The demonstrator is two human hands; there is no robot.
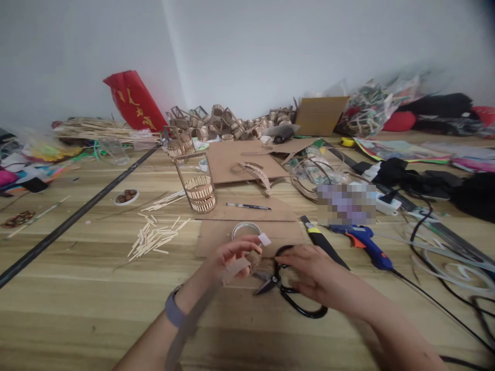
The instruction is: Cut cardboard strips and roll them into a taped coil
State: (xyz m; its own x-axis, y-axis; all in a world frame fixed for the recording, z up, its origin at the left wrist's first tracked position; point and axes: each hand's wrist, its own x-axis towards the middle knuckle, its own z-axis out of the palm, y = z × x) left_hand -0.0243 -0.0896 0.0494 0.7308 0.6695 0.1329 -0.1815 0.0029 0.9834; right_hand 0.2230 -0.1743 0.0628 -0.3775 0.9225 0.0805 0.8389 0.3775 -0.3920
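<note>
Forearms (pixel 386 319) lie nearest; ahead, the left hand (pixel 234 257) pinches a small brown piece (pixel 253 262) near the blades of the spread scissors (pixel 274 281). It should be light, stiffish and crushable, best held by its edges. The right hand (pixel 313 270) touches one handle loop; whether it grips, I cannot tell.

A wooden table (pixel 96 314) with pale, streaky grain carries flat cardboard (pixel 216 239). Left of the cardboard lies a loose heap of thin sticks (pixel 154 239), and farther left, a small round white bowl (pixel 117 199). A blue glue gun (pixel 373 249) lies to the cardboard's right; behind the cardboard, small slatted baskets (pixel 201 134) are piled.
</note>
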